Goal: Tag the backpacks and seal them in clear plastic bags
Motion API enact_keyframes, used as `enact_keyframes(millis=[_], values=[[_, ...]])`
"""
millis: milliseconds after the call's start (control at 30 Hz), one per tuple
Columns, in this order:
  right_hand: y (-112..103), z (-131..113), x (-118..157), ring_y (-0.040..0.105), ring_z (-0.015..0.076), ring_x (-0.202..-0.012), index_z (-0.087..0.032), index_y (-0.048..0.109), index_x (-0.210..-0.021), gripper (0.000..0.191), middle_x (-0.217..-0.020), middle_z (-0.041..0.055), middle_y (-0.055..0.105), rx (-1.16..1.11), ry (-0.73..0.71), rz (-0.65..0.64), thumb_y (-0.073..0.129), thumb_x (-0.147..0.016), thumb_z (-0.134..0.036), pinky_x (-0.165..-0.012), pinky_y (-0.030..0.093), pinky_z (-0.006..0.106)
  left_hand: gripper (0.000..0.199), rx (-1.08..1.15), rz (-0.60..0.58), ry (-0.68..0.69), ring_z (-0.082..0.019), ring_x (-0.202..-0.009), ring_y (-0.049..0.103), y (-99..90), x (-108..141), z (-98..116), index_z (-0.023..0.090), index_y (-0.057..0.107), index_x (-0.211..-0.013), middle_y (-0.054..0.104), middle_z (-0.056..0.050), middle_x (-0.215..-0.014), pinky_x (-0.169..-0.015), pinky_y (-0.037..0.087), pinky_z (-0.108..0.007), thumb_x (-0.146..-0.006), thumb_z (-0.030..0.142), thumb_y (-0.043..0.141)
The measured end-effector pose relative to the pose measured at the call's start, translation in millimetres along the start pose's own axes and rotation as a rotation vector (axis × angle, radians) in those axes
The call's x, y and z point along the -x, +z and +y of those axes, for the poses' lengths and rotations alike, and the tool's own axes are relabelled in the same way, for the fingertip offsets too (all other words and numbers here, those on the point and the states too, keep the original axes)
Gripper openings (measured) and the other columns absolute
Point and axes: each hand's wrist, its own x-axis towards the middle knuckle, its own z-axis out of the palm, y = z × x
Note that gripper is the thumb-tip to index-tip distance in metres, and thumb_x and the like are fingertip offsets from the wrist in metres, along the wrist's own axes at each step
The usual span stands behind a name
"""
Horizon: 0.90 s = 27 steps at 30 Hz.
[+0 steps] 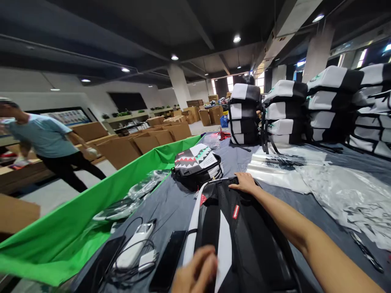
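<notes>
A black-and-white backpack (226, 236) lies in front of me on the grey cloth, its straps facing up and a small red label on it. My right hand (244, 182) is closed on its top edge by the handle. Low over its left side is my left hand (197, 270), fingers bent and blurred by motion; whether it grips anything does not show. Just beyond stands another backpack (197, 162) with a red, white and green zigzag pattern. A black phone (168, 260) lies left of the nearer backpack.
A white device (134, 246) with tangled cables lies at left. Green sheeting (91, 211) borders the table. Stacked backpacks (284, 110) rise at the back right. Plastic bags (345, 191) and a cutter-like tool (366, 252) lie at right. A person (49, 138) stands beyond the sheeting.
</notes>
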Motion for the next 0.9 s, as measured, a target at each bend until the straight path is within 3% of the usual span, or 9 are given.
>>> enact_keyframes(millis=[67, 133, 233, 300, 400, 467, 667, 767, 900], values=[[0, 0, 3, 0.050, 0.0402, -0.126, -0.010, 0.058, -0.127, 0.070, -0.131, 0.0254, 0.059, 0.045, 0.044, 0.027, 0.063, -0.084, -0.066, -0.105, 0.032, 0.052, 0.064, -0.220, 0.174, 0.199, -0.030, -0.120, 0.062, -8.8, -49, 18, 0.025, 0.064, -0.123, 0.069, -0.011, -0.126, -0.109, 0.044, -0.045, -0.083, 0.072, 0.048], [2, -1, 11, 0.051, 0.0410, -0.123, -0.007, 0.061, -0.121, 0.069, -0.126, 0.0279, 0.060, 0.095, 0.049, 0.068, 0.059, -0.086, -0.066, -0.105, 0.033, 0.053, 0.080, -0.450, 0.286, 0.302, -0.035, -0.142, 0.041, -8.5, -112, 35, 0.013, 0.049, -0.139, 0.048, -0.019, -0.150, -0.118, 0.032, -0.052, -0.082, 0.069, 0.048], [12, 2, 27, 0.056, 0.0351, -0.114, -0.010, 0.062, -0.114, 0.057, -0.117, 0.0217, 0.062, 0.137, -0.031, 0.191, 0.061, -0.088, -0.060, -0.099, 0.041, 0.044, 0.083, -0.678, 0.197, 0.187, -0.041, -0.146, 0.033, 6.5, -191, 48, 0.003, 0.046, -0.138, 0.041, -0.029, -0.152, -0.117, 0.029, -0.055, -0.083, 0.066, 0.050], [21, 8, 34, 0.058, 0.0325, -0.108, -0.014, 0.061, -0.111, 0.050, -0.112, 0.0173, 0.063, 0.133, -0.097, 0.297, 0.063, -0.086, -0.058, -0.095, 0.045, 0.042, 0.078, -0.709, 0.114, 0.210, -0.038, -0.145, 0.036, 20.9, -218, 43, 0.006, 0.048, -0.136, 0.046, -0.026, -0.149, -0.119, 0.026, -0.053, -0.083, 0.062, 0.055], [32, 15, 41, 0.056, 0.0318, -0.105, -0.015, 0.060, -0.108, 0.046, -0.110, 0.0160, 0.062, 0.120, -0.180, 0.383, 0.067, -0.084, -0.054, -0.096, 0.045, 0.043, 0.074, -0.710, 0.113, 0.400, -0.032, -0.144, 0.038, 36.6, -220, 25, 0.013, 0.045, -0.140, 0.048, -0.017, -0.150, -0.122, 0.022, -0.049, -0.080, 0.051, 0.064], [35, 15, 42, 0.055, 0.0320, -0.103, -0.014, 0.060, -0.107, 0.046, -0.109, 0.0163, 0.062, 0.115, -0.201, 0.387, 0.068, -0.083, -0.052, -0.096, 0.045, 0.044, 0.072, -0.711, 0.147, 0.484, -0.030, -0.139, 0.043, 39.0, -211, 17, 0.014, 0.046, -0.139, 0.049, -0.016, -0.148, -0.120, 0.028, -0.045, -0.079, 0.047, 0.067], [34, 12, 41, 0.054, 0.0324, -0.106, -0.014, 0.058, -0.121, 0.058, -0.114, 0.0166, 0.061, 0.083, -0.150, 0.347, 0.071, -0.080, -0.053, -0.096, 0.044, 0.045, 0.065, -0.837, 0.127, 0.418, -0.034, -0.124, 0.049, 34.7, -205, 41, 0.017, 0.055, -0.124, 0.055, -0.014, -0.130, -0.106, 0.041, -0.044, -0.068, 0.042, 0.077], [22, 13, 40, 0.053, 0.0314, -0.108, -0.017, 0.060, -0.122, 0.061, -0.114, 0.0147, 0.060, 0.077, -0.118, 0.293, 0.073, -0.078, -0.056, -0.096, 0.043, 0.043, 0.069, -0.826, 0.105, 0.380, -0.035, -0.118, 0.051, 35.5, -211, 45, 0.016, 0.057, -0.120, 0.056, -0.014, -0.122, -0.102, 0.044, -0.046, -0.063, 0.047, 0.080], [-14, 5, 24, 0.057, 0.0294, -0.104, -0.017, 0.069, -0.107, 0.049, -0.108, 0.0139, 0.062, 0.132, -0.154, 0.051, 0.063, -0.087, -0.061, -0.089, 0.045, 0.038, 0.072, -0.509, 0.177, 0.437, -0.030, -0.117, 0.056, 20.7, -225, 26, 0.016, 0.053, -0.126, 0.056, -0.013, -0.125, -0.102, 0.047, -0.043, -0.068, 0.050, 0.077]])
